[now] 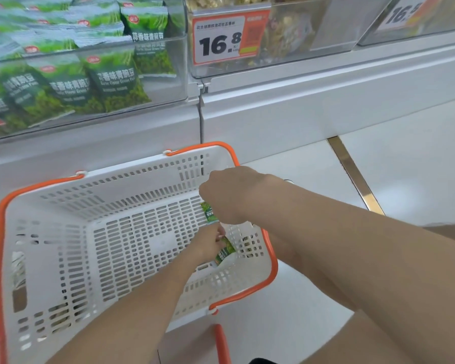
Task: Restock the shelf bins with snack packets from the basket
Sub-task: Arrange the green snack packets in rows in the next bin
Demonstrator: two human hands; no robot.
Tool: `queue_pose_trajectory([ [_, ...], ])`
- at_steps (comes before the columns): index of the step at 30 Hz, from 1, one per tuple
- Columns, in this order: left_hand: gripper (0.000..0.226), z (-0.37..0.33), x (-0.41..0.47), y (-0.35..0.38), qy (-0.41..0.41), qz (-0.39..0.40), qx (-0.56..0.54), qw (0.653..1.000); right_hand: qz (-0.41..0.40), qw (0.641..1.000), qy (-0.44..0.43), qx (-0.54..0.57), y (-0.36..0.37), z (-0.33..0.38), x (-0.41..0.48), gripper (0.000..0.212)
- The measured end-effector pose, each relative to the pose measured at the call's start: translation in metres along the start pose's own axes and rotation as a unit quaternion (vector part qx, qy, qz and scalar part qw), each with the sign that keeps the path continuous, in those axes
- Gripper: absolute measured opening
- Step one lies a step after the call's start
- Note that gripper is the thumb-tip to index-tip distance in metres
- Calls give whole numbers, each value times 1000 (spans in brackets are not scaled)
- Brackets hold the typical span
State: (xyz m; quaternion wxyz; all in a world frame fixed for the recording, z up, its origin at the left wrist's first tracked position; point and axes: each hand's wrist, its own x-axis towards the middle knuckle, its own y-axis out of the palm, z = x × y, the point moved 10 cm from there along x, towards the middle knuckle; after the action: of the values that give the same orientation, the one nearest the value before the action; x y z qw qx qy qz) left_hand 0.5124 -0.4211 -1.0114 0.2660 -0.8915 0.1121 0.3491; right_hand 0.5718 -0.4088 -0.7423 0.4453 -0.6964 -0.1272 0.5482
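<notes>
Low in the right end of the white basket [90,179], our left hand [210,243] pinches a green snack packet [226,252], which is mostly hidden. Just beyond, our right hand [230,195] covers a second green packet [208,212]. Its fingers are unseen, so we cannot tell the grip. The basket floor to the left gives free room. Farther up, the clear shelf bin [168,85] holds similar green packets, with space at its right side.

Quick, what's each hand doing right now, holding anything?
Left hand: closed, gripping the lower green packet inside the basket.
Right hand: closed, gripping the upper green packet.
</notes>
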Motion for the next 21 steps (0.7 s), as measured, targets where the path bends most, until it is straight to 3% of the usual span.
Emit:
queue_pose_trajectory([
  [2,33,-9,-8,-24,18,12,-16,1000,4,1000,7,-3,-6,-3,-2,19],
  [7,12,-39,-37,-111,59,-17,-50,997,-8,999,15,-34,-35,0,-16,11],
  [9,15,-52,-53,-141,69,-25,-60,996,-19,999,35,-22,-48,0,-21,10],
  [11,18,-69,-73,-169,83,-27,-85,993,-18,998,67,5,-61,1,-29,18],
  [13,25,-86,-96,-197,100,-33,-106,989,-27,995,95,32,-76,3,-38,4],
  [15,33,-108,-125,-221,127,-30,-121,984,-48,990,111,75,-93,6,-48,18],
  [18,48,-147,-174,-243,176,-1,-105,979,-85,983,99,131,-119,13,-63,10],
  [21,52,-179,-224,-264,204,6,-70,976,-118,955,91,256,-147,15,-75,23],
])
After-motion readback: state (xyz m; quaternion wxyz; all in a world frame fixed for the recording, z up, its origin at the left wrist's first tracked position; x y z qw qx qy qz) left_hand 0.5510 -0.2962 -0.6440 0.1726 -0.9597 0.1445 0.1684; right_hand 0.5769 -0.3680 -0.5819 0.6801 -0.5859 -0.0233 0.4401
